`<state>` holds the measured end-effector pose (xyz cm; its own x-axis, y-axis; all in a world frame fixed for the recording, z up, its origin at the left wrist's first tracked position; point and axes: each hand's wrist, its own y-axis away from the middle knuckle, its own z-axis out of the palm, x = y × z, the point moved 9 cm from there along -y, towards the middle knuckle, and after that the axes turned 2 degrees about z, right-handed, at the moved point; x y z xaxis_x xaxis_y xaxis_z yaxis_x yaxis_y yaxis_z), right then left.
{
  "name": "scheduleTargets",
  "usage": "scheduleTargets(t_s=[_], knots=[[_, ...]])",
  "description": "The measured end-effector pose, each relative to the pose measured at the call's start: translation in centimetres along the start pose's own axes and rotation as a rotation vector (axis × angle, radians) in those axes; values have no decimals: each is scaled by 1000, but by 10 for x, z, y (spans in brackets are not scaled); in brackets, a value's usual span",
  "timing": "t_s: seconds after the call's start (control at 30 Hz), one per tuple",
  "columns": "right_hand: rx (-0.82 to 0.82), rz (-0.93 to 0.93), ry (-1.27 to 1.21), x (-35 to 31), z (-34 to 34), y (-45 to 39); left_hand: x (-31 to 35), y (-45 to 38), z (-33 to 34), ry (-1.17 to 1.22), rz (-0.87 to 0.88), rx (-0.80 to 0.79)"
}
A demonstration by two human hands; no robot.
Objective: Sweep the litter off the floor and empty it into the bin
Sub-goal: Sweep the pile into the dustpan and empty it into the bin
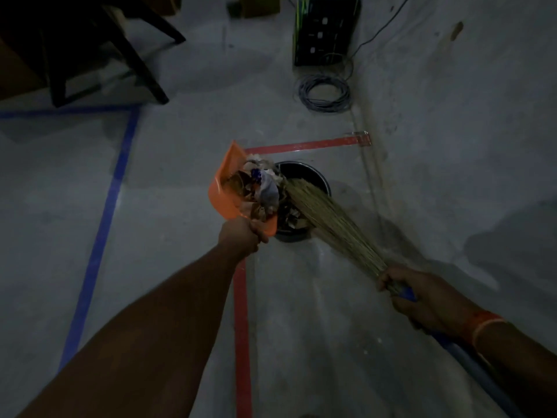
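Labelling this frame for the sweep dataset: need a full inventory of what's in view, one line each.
dustpan: 1, orange, tilted over the bin's left rim
litter: 1 heap, mixed brown, grey and white, in the dustpan, some in the bin
bin: 1, black, on the floor centre
broom: 1, straw bristles, blue handle, bristle tips over the bin
red tape: 2 strips, on the floor around the bin
blue tape: 2 strips, floor left
cable coil: 1, grey, floor beyond the bin
black box: 1, top centre-right
dark furniture: 1, top left
left hand: grips the dustpan
right hand: grips the broom; orange bands at the wrist
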<state>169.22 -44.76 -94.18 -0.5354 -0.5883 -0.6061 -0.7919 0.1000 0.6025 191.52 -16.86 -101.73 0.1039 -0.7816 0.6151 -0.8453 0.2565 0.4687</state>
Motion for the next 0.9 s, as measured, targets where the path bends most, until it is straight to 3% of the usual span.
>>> scheduleTargets(t_s=[0.3,0.53,0.9], knots=[[5,73,-5,9,1,-9,19,-30,11,-176,-33,-51],[-3,104,-22,8,-2,-10,3,-58,4,-163,-202,-35],[19,106,-20,9,-2,-7,35,-52,9,-311,-71,-25]])
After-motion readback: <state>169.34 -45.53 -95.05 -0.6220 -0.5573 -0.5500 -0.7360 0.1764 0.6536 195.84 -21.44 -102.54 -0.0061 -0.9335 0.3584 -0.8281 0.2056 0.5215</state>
